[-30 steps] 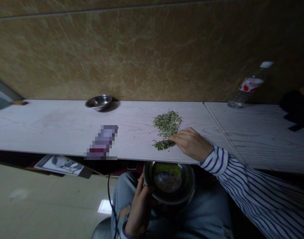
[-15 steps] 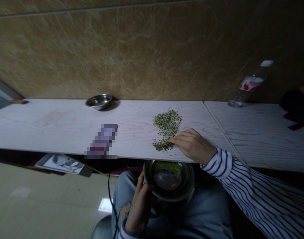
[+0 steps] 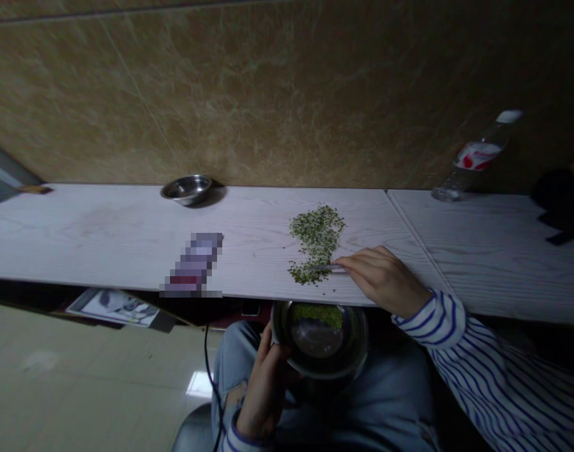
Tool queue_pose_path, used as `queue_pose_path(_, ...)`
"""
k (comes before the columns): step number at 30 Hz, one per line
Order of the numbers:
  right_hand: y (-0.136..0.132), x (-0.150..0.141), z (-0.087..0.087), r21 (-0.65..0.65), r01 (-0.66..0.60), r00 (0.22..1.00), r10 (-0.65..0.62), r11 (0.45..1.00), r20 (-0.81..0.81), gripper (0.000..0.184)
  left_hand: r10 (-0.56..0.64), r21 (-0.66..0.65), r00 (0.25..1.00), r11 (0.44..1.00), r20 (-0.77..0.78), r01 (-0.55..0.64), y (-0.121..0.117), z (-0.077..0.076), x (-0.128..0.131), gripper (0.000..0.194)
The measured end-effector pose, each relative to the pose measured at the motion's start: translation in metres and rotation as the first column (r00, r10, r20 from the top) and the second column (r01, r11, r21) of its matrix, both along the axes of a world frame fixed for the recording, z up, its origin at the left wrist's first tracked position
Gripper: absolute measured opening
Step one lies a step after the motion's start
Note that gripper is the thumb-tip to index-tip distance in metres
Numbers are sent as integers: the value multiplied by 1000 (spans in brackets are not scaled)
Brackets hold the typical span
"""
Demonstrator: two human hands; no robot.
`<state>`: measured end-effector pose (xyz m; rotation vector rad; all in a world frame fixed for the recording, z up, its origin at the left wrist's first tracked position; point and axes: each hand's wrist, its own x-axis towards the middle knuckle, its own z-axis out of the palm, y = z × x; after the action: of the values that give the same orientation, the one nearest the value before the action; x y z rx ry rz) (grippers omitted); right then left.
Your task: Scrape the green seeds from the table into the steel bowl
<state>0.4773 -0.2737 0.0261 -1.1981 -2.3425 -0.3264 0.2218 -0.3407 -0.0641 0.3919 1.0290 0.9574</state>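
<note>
My left hand (image 3: 264,389) grips the left rim of a steel bowl (image 3: 362,351), held over the lap just below the table edge. Small green beans (image 3: 318,314), which look like mung beans, lie in the far part of the bowl. On the table, more of these beans (image 3: 317,229) are spread in a thin patch, with a denser cluster near the front edge. Pinched in my right hand (image 3: 385,279) is a thin pale tool (image 3: 325,267) with a narrow shaft, its tip among the near beans. I cannot make out its exact kind.
A small steel bowl (image 3: 187,190) stands by the wall on the left. In front of it lies a blurred purple item (image 3: 195,263). A clear bottle with a white cap (image 3: 477,157) and a dark bundle (image 3: 559,204) are at the right. An open drawer (image 3: 117,307) sits below the tabletop.
My right hand has moved to the right, away from the near beans, and more of the thin tool shows. My left hand and the bowl stay about where they were.
</note>
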Motion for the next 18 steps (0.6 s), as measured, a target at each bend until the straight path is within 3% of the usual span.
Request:
queue_pose_path(7, -9, 4, -10, 7, 65, 996, -65, 998, -58, 22, -8, -19, 999, 1000, -36, 7, 0, 1, 3, 79)
queue_pose_path(18, -9, -12, -8, -5, 2, 1000, -2, 1000, -9, 27, 11, -37, 998, 999, -61, -13, -1, 5, 3, 74)
